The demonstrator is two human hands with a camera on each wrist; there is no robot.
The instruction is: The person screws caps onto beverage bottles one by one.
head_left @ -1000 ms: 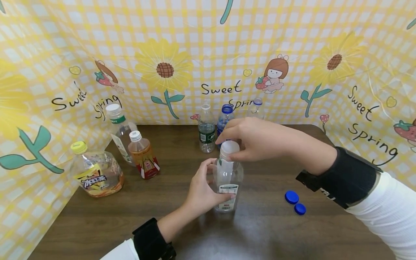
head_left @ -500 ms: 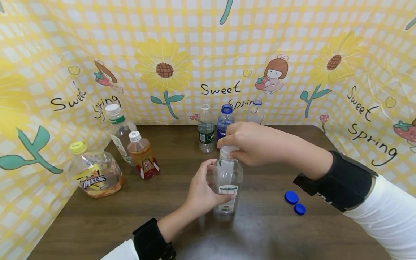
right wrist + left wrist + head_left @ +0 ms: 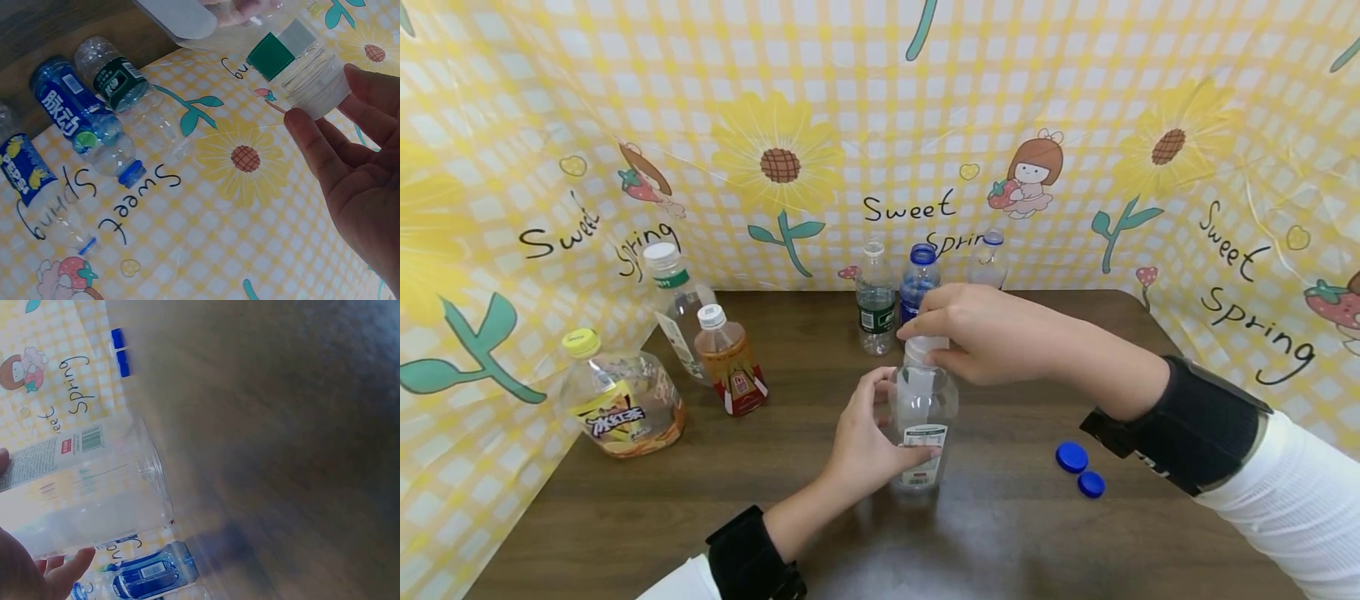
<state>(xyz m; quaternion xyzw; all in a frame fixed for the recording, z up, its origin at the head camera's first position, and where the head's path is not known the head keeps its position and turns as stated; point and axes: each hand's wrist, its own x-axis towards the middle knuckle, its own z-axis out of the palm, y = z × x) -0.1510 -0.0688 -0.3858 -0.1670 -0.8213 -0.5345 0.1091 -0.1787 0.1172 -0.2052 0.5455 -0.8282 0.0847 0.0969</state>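
Head view: the left hand (image 3: 871,437) grips the clear bottle (image 3: 922,407) round its body, thumb across the label (image 3: 926,433), and the right hand (image 3: 973,335) pinches the whitish cap (image 3: 917,350) at the neck. The bottle stands upright on the brown table (image 3: 1000,525). It looks light and thin-walled to me, so a hard twist could spin it in the left hand's hold; a sideways shove could tip it or leave the cap askew. If the right hand strays forward, it might knock the blue bottle (image 3: 919,283), which it partly hides, or the green-labelled bottle (image 3: 877,308). Two blue caps (image 3: 1072,457) lie to the right; three capped bottles (image 3: 625,408) stand well apart, at left.
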